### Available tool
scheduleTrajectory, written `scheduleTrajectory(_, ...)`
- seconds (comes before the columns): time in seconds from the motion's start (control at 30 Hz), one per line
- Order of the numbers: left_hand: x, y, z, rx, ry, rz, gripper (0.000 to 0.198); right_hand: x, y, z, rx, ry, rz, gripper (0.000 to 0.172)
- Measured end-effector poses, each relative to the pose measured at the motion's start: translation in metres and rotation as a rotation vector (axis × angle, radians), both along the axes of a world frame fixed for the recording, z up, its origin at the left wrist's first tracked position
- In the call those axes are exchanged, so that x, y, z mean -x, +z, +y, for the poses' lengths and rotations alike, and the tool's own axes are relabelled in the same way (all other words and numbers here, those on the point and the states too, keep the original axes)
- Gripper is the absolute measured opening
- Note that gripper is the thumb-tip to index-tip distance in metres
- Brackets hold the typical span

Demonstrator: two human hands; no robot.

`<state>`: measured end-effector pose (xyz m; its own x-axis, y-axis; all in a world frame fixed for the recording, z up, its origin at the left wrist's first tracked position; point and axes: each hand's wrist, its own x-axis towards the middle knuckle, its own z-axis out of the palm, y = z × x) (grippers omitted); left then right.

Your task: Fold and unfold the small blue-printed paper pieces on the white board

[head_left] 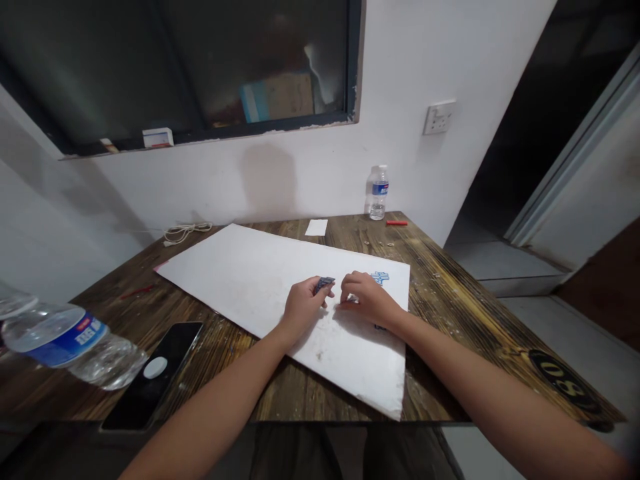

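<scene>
A large white board (260, 267) lies flat on the wooden table, under both hands. My left hand (303, 305) is closed around a small dark grey, patterned piece (325, 285), whose exact kind I cannot make out. To its right, a short gap away, my right hand (369, 299) rests low over the board with its fingers curled together. Whatever those fingertips hold, if anything, is hidden or too small to name. Just beyond the right hand, a blue printed mark (381, 277) shows on the board, and a dark mark is partly covered by the wrist.
On the left are a large water bottle (75, 343) lying tilted and a black phone (153, 377) with a white disc. Along the back are a white cable (187, 231), a white paper (317, 228), a small bottle (379, 193) and a red stick-like item (397, 223).
</scene>
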<state>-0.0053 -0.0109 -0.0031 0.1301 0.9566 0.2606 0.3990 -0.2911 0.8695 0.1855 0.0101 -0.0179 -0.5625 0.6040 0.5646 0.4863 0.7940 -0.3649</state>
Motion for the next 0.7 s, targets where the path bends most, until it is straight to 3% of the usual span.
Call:
scheduleTrajectory(0.43,-0.0004,0.0006,-0.0002,-0.015,-0.006,0.047,0.031,0.0029,0.0027,-0.0037,0.07,0.174,-0.03,0.011)
scheduleTrajectory(0.7,-0.0005,-0.0005,0.0003,-0.011,-0.013,0.039,0.033,0.0017,0.0013,-0.0038,0.12,0.12,-0.026,0.005)
